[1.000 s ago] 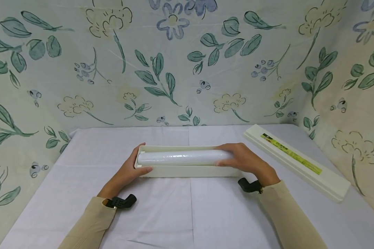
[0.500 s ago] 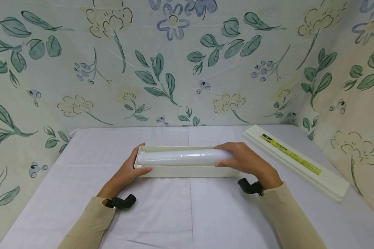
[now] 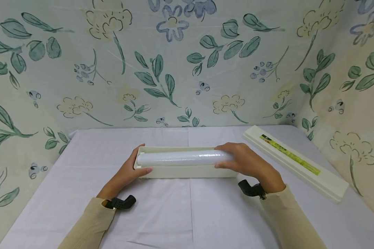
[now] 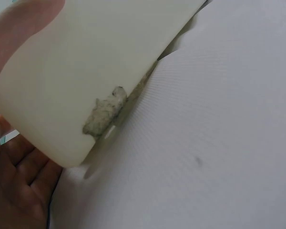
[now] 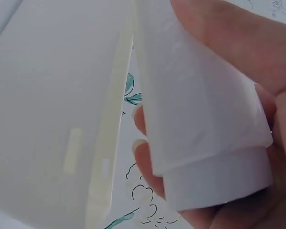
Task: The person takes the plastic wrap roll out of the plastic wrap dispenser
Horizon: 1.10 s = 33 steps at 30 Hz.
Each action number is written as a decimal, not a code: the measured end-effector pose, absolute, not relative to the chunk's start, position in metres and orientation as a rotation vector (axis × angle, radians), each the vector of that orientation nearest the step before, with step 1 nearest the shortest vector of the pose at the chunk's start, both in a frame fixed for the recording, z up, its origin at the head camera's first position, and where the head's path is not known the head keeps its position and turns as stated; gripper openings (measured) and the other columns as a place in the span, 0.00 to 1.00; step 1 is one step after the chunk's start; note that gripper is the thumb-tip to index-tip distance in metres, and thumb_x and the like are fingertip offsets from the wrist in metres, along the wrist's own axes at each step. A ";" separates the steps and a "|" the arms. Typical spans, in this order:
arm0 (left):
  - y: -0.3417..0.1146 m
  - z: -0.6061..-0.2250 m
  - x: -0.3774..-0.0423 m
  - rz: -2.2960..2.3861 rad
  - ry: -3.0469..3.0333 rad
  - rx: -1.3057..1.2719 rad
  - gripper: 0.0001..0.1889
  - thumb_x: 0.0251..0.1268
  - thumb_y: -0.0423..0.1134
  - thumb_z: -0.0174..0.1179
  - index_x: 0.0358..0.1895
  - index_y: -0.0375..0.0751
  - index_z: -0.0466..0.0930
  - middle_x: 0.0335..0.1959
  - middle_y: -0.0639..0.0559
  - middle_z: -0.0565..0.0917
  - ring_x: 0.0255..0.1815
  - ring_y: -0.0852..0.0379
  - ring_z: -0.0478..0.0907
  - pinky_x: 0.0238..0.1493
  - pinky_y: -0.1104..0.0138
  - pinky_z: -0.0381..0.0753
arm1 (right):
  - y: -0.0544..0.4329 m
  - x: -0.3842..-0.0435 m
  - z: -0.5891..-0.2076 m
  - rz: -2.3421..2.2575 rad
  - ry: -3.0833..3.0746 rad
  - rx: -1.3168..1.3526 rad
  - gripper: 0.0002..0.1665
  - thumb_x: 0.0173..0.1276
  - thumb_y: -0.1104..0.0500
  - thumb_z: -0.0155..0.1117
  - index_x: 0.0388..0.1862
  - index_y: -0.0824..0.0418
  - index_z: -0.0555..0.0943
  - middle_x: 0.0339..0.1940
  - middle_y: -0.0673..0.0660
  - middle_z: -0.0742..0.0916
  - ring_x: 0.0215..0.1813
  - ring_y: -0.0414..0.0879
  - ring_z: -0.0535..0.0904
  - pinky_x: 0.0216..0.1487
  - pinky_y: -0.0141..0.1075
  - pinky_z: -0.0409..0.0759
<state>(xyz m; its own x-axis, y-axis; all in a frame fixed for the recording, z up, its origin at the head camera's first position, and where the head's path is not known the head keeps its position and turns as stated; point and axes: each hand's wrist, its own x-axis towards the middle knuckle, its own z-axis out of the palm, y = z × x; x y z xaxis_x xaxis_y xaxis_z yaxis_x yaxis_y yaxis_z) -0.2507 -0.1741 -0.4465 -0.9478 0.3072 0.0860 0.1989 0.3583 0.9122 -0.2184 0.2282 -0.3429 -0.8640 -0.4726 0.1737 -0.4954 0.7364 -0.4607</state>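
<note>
A long cream plastic box (image 3: 187,172) lies crosswise on the white cloth. Inside it is a roll of plastic wrap (image 3: 180,158), white and glossy. My left hand (image 3: 131,165) holds the box's left end, thumb over the front wall and fingers behind. In the left wrist view, a greyish patch of residue (image 4: 106,112) marks the box's lower edge. My right hand (image 3: 244,159) grips the roll's right end. The right wrist view shows that end, with its white core (image 5: 219,179), raised clear of the box wall (image 5: 102,157), thumb on one side and fingers curled round the other.
A matching cream lid (image 3: 318,185) with a yellow-green label (image 3: 291,154) lies diagonally on the right of the cloth-covered table (image 3: 162,214). Floral fabric (image 3: 180,69) hangs behind the table and along both sides.
My right wrist and sleeve have shifted slightly right and down, while its grip on the roll stays. The left hand, box and lid look unchanged apart from a slight camera shift.
</note>
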 end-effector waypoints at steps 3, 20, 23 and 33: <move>-0.174 -0.447 -0.251 1.651 2.513 0.461 0.50 0.57 0.44 0.69 0.77 0.60 0.43 0.66 0.46 0.64 0.58 0.44 0.69 0.55 0.52 0.74 | 0.227 -0.217 -0.340 0.775 -2.883 0.805 0.35 0.54 0.46 0.76 0.59 0.58 0.79 0.48 0.53 0.85 0.41 0.47 0.78 0.43 0.41 0.79; -0.174 -0.447 -0.251 1.638 2.528 0.466 0.51 0.57 0.45 0.69 0.77 0.59 0.42 0.67 0.46 0.64 0.60 0.43 0.68 0.57 0.48 0.71 | 0.229 -0.209 -0.330 0.676 -2.832 0.851 0.33 0.54 0.45 0.75 0.57 0.57 0.81 0.44 0.51 0.85 0.39 0.44 0.77 0.40 0.38 0.77; -0.174 -0.448 -0.251 1.634 2.529 0.461 0.50 0.57 0.46 0.69 0.77 0.60 0.43 0.67 0.46 0.64 0.60 0.43 0.67 0.56 0.49 0.72 | 0.231 -0.208 -0.328 0.644 -2.807 0.864 0.32 0.55 0.45 0.75 0.56 0.58 0.81 0.44 0.51 0.85 0.39 0.44 0.77 0.41 0.39 0.77; -0.175 -0.449 -0.251 1.668 2.480 0.489 0.49 0.58 0.44 0.68 0.77 0.60 0.42 0.68 0.47 0.64 0.60 0.45 0.67 0.56 0.52 0.71 | 0.236 -0.207 -0.327 0.592 -2.802 0.851 0.32 0.55 0.45 0.75 0.56 0.58 0.81 0.45 0.54 0.86 0.41 0.45 0.78 0.42 0.40 0.78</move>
<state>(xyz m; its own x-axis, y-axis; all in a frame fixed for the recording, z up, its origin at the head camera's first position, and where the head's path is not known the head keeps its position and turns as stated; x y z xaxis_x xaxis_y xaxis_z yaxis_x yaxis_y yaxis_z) -0.2509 -0.1753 -0.4485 -0.9416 0.3258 0.0847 0.2014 0.3435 0.9173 -0.2070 0.2361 -0.3266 -0.8268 -0.5008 0.2559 -0.5615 0.7607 -0.3256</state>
